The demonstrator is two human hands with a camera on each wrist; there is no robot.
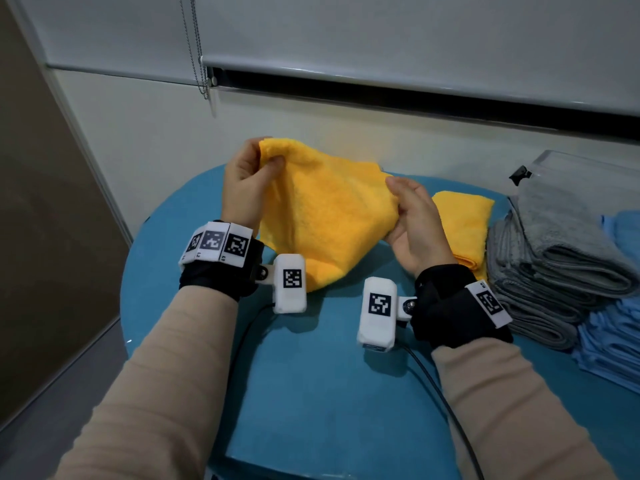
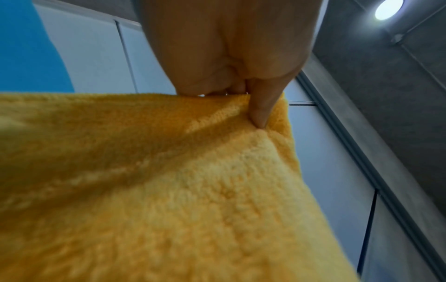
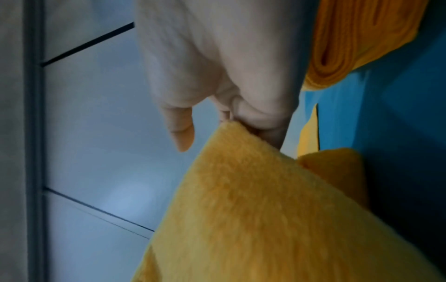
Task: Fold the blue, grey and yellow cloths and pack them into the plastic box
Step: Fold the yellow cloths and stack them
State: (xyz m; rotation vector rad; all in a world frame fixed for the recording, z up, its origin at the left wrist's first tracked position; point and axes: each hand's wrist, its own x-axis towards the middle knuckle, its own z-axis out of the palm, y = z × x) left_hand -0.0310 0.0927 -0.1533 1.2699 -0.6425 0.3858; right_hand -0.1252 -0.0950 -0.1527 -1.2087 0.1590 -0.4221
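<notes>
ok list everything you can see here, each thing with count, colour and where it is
held yellow cloth: one, yellow, lifted over the table between both hands
folded yellow cloth: one, yellow, on the table right of the held one
grey cloths: a folded stack, count unclear, grey, right side of the table
blue cloths: a stack, count unclear, light blue, far right edge
plastic box: one, clear, behind the grey stack, partly cut off
table: one, teal top, rounded far edge
roller blind: grey, on the window behind, with a bead chain
wrist cameras: two, white with black marker squares, on black wrist straps
left hand: pinches the cloth's upper left corner
right hand: its grip is on the cloth's right edge
</notes>
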